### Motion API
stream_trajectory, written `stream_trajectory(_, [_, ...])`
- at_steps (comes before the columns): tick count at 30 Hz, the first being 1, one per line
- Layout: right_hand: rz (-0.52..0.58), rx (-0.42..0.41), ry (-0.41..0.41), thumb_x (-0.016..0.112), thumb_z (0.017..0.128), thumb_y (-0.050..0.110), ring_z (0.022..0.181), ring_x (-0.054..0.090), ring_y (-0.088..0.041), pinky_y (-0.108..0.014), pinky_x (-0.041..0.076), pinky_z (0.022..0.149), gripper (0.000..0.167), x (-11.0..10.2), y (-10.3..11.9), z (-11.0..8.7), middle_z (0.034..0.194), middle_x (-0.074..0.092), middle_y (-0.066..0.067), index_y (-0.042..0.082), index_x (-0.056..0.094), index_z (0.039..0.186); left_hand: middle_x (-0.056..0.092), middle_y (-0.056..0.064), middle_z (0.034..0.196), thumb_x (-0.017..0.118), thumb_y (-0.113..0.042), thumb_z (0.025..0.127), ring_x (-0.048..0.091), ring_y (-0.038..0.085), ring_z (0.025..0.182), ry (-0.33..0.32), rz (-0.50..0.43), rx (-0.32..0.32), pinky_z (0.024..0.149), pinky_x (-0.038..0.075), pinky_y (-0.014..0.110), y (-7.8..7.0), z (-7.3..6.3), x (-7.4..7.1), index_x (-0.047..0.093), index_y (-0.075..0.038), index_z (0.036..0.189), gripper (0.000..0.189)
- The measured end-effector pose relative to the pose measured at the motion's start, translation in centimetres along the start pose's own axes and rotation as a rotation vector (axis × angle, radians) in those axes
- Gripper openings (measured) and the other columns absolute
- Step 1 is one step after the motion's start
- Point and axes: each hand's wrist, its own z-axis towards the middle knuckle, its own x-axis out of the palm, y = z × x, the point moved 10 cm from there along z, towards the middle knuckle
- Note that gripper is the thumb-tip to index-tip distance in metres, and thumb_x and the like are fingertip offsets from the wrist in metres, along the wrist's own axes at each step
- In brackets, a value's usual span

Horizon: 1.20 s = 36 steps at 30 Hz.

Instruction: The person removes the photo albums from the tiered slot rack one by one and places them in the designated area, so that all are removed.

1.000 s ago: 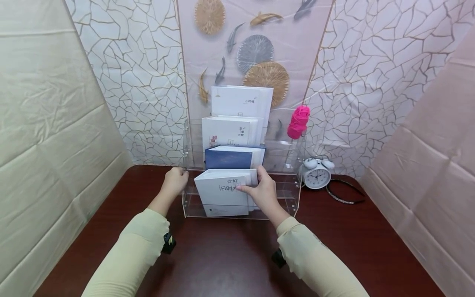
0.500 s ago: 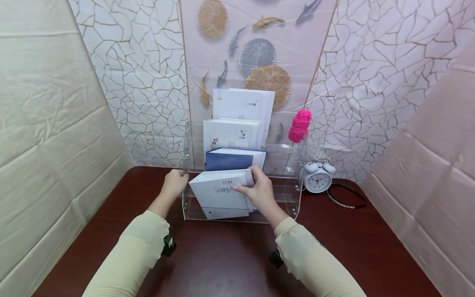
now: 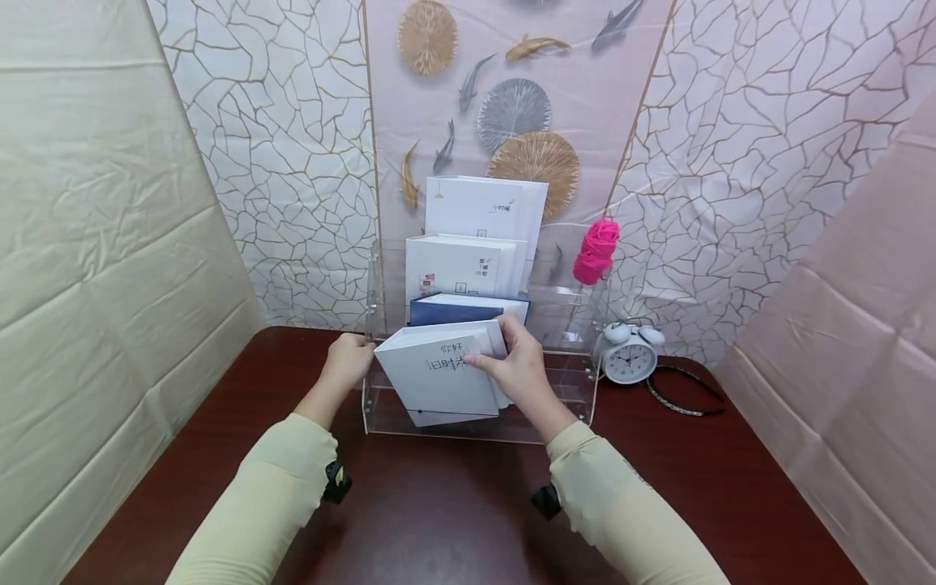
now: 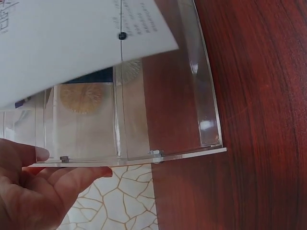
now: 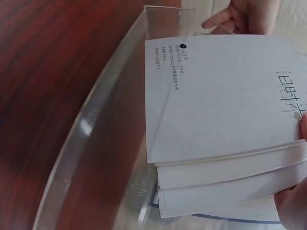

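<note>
One book (image 3: 442, 386), long axis slanting up-left; I log right hand (image 3: 517, 361), nearer, pinching it; left hand (image 3: 347, 362), to its left, gripping rack (image 4: 208, 120).

The front book (image 3: 446, 386) has risen and tilted.

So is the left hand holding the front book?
No, the left hand grips the rack, and the right hand holds the front book.
</note>
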Motion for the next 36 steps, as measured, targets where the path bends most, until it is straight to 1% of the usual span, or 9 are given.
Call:
stream_trajectory(5, [0.095,-0.029,0.033,0.076,0.066,-0.015,0.075,0.056,-0.028,-0.026,0.046,0.062,0.04,-0.8,3.2,0.3,0.09,0.063,-0.025,-0.011,0.051,0.097,0.056,0.007,0.062,0.046,-0.01,0.088,0.049,0.026,0.064,-0.012,-0.033,0.016,0.057,0.04,0.033,0.0,-0.1,-0.1,0.066,0.006,0.075,0.029])
stream_trajectory(10, [0.206,-0.019,0.024,0.074,0.07,-0.013,0.079,0.059,-0.02,-0.026,0.049,0.065,0.041,-2.1,2.7,1.2,0.095,0.063,-0.021,-0.009,0.049,0.102,0.052,0.005,0.058,0.046,-0.01,0.089,0.048,0.023,0.061,-0.003,-0.047,0.021,0.056,0.041,0.032,-0.1,-0.2,-0.1,0.059,0.002,0.066,0.03])
stream_trajectory(14, [0.267,0.013,-0.029,0.074,0.072,-0.01,0.083,0.06,-0.02,-0.029,0.052,0.067,0.04,-3.8,2.6,1.3,0.096,0.064,-0.014,-0.003,0.049,0.102,0.061,0.013,0.069,0.045,-0.01,0.092,0.054,0.026,0.068,0.016,-0.055,0.022,0.064,0.048,0.037,-0.1,-0.2,0.1,0.065,0.006,0.078,0.029])
stream_trajectory(17, [0.302,0.018,-0.071,0.073,0.073,-0.01,0.085,0.061,-0.021,-0.031,0.052,0.067,0.039,-5.1,3.2,0.9,0.096,0.065,-0.011,0.0,0.049,0.102,0.066,0.021,0.089,0.045,-0.01,0.093,0.058,0.03,0.081,0.028,-0.051,0.017,0.076,0.048,0.042,0.0,-0.1,0.2,0.068,0.01,0.095,0.03])
stream_trajectory(20, [0.347,0.022,-0.118,0.07,0.076,-0.012,0.087,0.062,-0.022,-0.031,0.053,0.068,0.037,-6.5,3.5,0.3,0.098,0.065,-0.009,0.004,0.05,0.103,0.063,0.025,0.107,0.045,-0.01,0.093,0.058,0.034,0.095,0.034,-0.047,0.008,0.085,0.046,0.046,0.3,0.0,0.1,0.064,0.012,0.107,0.033])
stream_trajectory(23, [0.417,0.04,-0.188,0.064,0.078,-0.016,0.088,0.062,-0.02,-0.03,0.053,0.069,0.037,-8.2,3.2,-0.4,0.099,0.064,-0.008,0.007,0.05,0.103,0.058,0.027,0.117,0.044,-0.011,0.094,0.055,0.036,0.106,0.055,-0.064,-0.008,0.089,0.044,0.047,0.7,0.0,0.0,0.06,0.014,0.113,0.036])
stream_trajectory(27, [0.488,0.085,-0.305,0.058,0.08,-0.019,0.085,0.062,-0.019,-0.029,0.053,0.068,0.037,-11.5,2.1,-1.8,0.099,0.062,-0.01,0.008,0.049,0.104,0.057,0.028,0.118,0.043,-0.012,0.094,0.055,0.036,0.106,0.072,-0.096,-0.026,0.088,0.046,0.047,1.1,-0.2,-0.1,0.057,0.015,0.116,0.037])
stream_trajectory(32, [0.56,0.146,-0.48,0.058,0.082,-0.017,0.08,0.063,-0.02,-0.03,0.055,0.063,0.033,-17.0,0.8,-4.5,0.098,0.062,-0.013,0.005,0.05,0.106,0.057,0.029,0.115,0.043,-0.012,0.095,0.057,0.036,0.101,0.077,-0.123,-0.03,0.08,0.05,0.043,1.2,-0.3,0.0,0.056,0.016,0.117,0.038])
stream_trajectory(36, [0.688,0.184,-0.623,0.062,0.081,-0.014,0.074,0.065,-0.019,-0.027,0.053,0.053,0.033,-21.6,-0.2,-7.0,0.096,0.064,-0.014,0.002,0.05,0.107,0.057,0.03,0.115,0.042,-0.012,0.095,0.059,0.037,0.098,0.087,-0.145,-0.037,0.072,0.053,0.042,1.2,-0.3,0.2,0.055,0.016,0.118,0.038])
